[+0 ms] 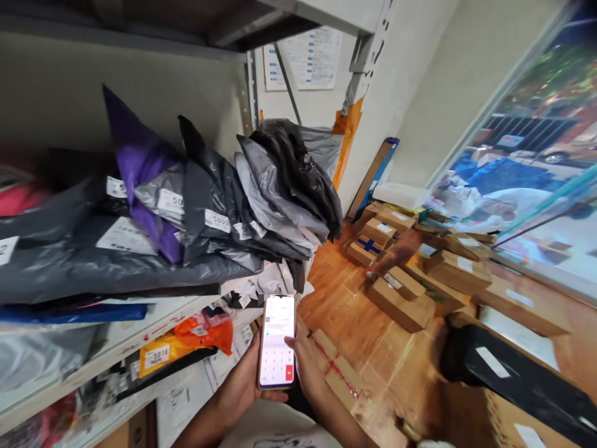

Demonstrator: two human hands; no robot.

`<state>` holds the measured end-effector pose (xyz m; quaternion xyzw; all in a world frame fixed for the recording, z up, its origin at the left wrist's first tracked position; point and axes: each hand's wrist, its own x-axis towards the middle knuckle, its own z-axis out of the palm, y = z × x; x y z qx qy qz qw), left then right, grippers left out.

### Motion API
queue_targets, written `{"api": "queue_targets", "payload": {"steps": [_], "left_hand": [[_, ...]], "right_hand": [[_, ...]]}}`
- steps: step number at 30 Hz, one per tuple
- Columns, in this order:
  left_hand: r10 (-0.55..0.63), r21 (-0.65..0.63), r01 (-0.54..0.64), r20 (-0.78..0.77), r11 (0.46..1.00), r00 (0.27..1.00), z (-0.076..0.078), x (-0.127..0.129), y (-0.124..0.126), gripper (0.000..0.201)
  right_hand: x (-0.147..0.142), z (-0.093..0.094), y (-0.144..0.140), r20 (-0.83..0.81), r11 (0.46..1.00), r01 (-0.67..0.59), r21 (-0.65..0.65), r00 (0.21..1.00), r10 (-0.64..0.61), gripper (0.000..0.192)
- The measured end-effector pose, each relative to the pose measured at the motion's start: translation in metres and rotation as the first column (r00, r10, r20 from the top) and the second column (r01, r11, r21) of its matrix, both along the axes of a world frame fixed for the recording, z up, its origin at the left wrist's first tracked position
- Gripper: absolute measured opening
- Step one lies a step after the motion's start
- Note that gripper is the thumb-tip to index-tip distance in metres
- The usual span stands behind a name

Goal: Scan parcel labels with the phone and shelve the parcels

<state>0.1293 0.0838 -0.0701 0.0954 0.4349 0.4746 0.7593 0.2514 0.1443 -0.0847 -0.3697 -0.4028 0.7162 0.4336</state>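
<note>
My left hand (242,386) holds a smartphone (277,341) upright from below, its lit screen showing a white keypad with a red button. My right hand (305,367) cups the phone's right edge, and its thumb rests on the screen near the keypad. Both hands are low in the middle of the view, in front of a metal shelf (116,339). On that shelf lie several grey, black and purple plastic mailer bags (209,211) with numbered white labels.
An orange and yellow parcel (186,342) lies on the lower shelf. Several cardboard boxes (401,298) are spread over the wooden floor at right, with a long black package (513,373) near me. A glass front (536,155) is at far right.
</note>
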Motion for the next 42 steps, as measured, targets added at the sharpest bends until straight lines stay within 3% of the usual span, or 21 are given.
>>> {"api": "queue_targets", "payload": {"steps": [4,9,13,17,22,27,31,38,42], "left_hand": [[-0.059,0.001,0.059,0.009,0.998,0.998,0.000,-0.024,-0.034,0.070],[-0.063,0.124,0.075,-0.096,0.989,0.993,-0.002,-0.036,-0.062,0.077],[-0.052,0.136,0.076,-0.173,0.988,0.984,-0.004,-0.037,-0.070,0.085],[-0.049,0.132,0.061,-0.092,0.989,0.995,-0.008,-0.039,-0.071,0.084],[-0.118,0.217,0.106,0.041,0.970,0.992,-0.012,-0.045,-0.072,0.088],[-0.172,0.213,0.151,0.084,0.965,0.981,-0.013,-0.047,-0.067,0.098],[-0.286,0.214,0.270,0.044,0.939,0.957,-0.012,-0.043,-0.055,0.108],[-0.346,0.192,0.346,-0.035,0.919,0.938,-0.022,-0.017,-0.023,0.102],[-0.366,0.217,0.341,0.087,0.915,0.926,-0.033,-0.002,0.002,0.102]], "right_hand": [[-0.012,-0.001,-0.037,-0.049,0.999,-0.042,0.010,0.998,0.042,0.047],[-0.016,-0.001,-0.069,-0.050,0.999,-0.047,0.008,0.998,0.048,0.049],[-0.014,-0.005,-0.080,-0.062,0.998,-0.068,0.011,0.996,0.068,0.057],[-0.013,-0.009,-0.083,-0.060,0.997,-0.067,0.031,0.996,0.069,0.061],[-0.011,-0.008,-0.083,-0.078,0.995,-0.087,0.047,0.993,0.091,0.064],[-0.007,-0.004,-0.084,-0.048,1.000,0.004,0.012,0.999,-0.004,0.059],[-0.005,-0.003,-0.081,-0.018,0.993,0.101,-0.053,0.995,-0.102,0.047],[0.019,-0.003,-0.059,-0.016,0.978,0.166,-0.128,0.985,-0.169,0.043],[0.033,-0.015,-0.037,-0.052,0.966,0.208,-0.155,0.975,-0.218,0.041]]}}
